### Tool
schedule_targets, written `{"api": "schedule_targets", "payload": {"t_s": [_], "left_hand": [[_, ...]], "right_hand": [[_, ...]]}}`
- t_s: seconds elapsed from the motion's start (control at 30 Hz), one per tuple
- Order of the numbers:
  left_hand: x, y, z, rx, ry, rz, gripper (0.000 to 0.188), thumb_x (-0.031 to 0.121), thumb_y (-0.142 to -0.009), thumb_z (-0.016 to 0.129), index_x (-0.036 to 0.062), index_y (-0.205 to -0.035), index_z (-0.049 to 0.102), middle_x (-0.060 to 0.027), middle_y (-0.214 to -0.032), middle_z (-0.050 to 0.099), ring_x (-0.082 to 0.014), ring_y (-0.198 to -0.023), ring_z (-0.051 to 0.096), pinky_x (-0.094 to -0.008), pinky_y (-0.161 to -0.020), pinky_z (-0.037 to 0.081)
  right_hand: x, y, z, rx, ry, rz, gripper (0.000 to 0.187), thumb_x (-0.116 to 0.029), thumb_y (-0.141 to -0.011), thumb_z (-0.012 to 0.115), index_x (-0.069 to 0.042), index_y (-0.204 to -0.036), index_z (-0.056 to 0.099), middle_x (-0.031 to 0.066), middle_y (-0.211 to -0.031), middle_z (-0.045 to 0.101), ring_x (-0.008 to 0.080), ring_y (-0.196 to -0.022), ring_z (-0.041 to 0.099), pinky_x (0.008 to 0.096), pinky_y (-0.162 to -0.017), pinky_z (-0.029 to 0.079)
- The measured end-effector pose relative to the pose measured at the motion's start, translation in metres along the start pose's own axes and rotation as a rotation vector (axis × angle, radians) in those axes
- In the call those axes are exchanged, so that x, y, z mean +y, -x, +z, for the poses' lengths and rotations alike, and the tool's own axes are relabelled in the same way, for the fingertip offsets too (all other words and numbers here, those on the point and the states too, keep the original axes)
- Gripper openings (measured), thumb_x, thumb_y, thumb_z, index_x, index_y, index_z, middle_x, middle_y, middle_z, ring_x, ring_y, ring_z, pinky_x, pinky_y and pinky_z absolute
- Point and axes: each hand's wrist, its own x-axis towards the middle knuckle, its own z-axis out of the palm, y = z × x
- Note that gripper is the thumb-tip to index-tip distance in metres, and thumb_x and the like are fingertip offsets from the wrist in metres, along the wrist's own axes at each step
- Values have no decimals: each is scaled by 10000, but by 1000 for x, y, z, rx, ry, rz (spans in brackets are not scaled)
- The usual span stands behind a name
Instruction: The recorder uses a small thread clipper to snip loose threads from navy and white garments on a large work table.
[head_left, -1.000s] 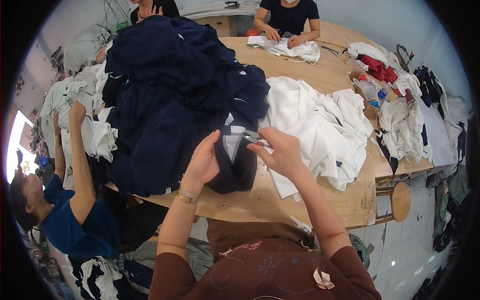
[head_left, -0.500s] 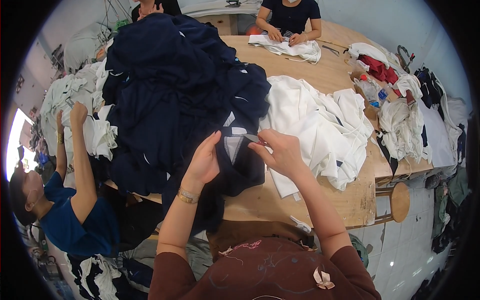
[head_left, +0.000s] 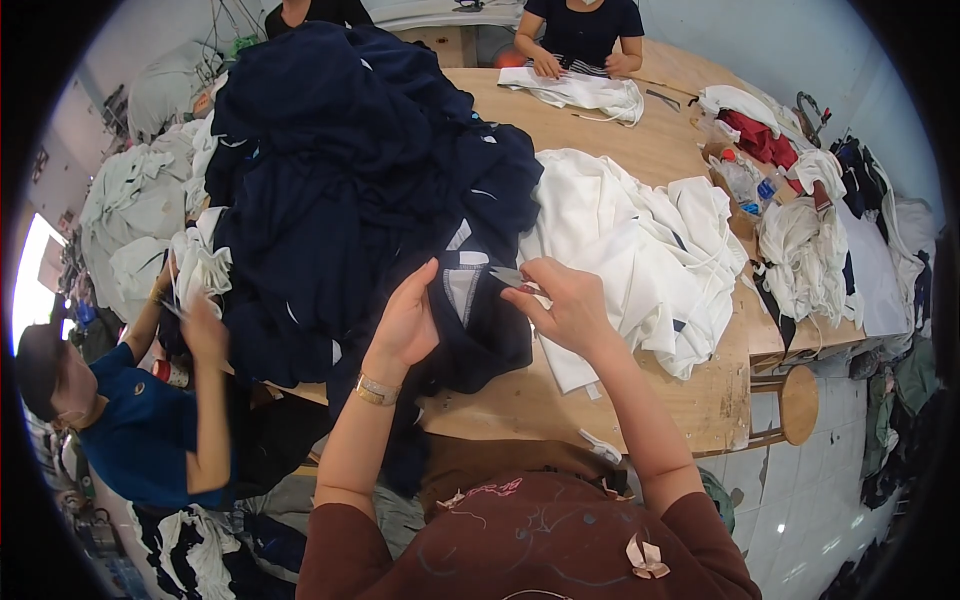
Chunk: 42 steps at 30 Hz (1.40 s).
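Left hand (head_left: 408, 318) partly curled at the near side of a navy garment (head_left: 490, 345), the wearer has the cloth's edge between thumb and fingers, most of those fingers hidden from me. Facing it, the right hand (head_left: 565, 303) is closed in a pinch around a small metal cutting tool (head_left: 510, 276), whose point lies by the pale lining (head_left: 464, 288) showing in the garment's opening; whether it touches the stitches I cannot tell. That garment sits at the front of the wooden counter (head_left: 700, 400), against a great navy pile (head_left: 350, 180) that rises behind and to the left. Just right of it spreads a white heap (head_left: 635, 250). Across the counter, a co-worker in a dark top (head_left: 585, 30) bends over a folded white garment (head_left: 575, 90). Over on the left, another in a blue shirt (head_left: 150, 430) has one arm raised, that hand blurred. Red cloth (head_left: 757, 137) lies among the clutter at right, and a round wooden stool (head_left: 800, 403) stands below.
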Motion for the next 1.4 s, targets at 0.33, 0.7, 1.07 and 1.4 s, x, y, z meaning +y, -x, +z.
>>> {"api": "schedule_targets", "payload": {"t_s": [0.33, 0.7, 1.07, 1.4], "left_hand": [[-10, -5, 10, 9, 54, -30, 370, 247, -971, 366, -11, -1206, 489, -127, -1146, 584, -225, -1053, 567, -355, -938, 437], [-55, 64, -18, 255, -1894, 498, 897, 385, -554, 816, 132, -1308, 400, -143, -1330, 393, -335, -1276, 310, -518, -1029, 221], [-122, 98, -82, 657, -2110, 317, 821, 358, -656, 748, 213, -1359, 348, -211, -1378, 268, -430, -1339, 67, -664, -996, 140], [-101, 121, -95, 828, -1623, 595, 645, 229, -734, 717, 58, -1278, 416, -201, -1311, 377, -354, -1279, 279, -458, -1050, 234]], "right_hand": [[5, -7, 21, -212, -662, 416, 149, -121, -781, 694, -20, -814, 589, -78, -655, 458, 12, -586, 377, 183, -509, 306], [55, -11, -102, 966, -959, 554, 138, -229, -893, 550, -96, -866, 575, -41, -619, 512, 52, -478, 439, 212, -411, 342], [69, 4, -215, 1138, -306, 662, 499, -367, -890, 498, 39, -1176, 550, 137, -1067, 614, 195, -988, 578, 286, -917, 429], [97, 32, -205, 1089, -202, 641, 479, -365, -886, 517, 15, -1174, 563, 154, -1071, 608, 185, -1033, 550, 278, -933, 402]]}}
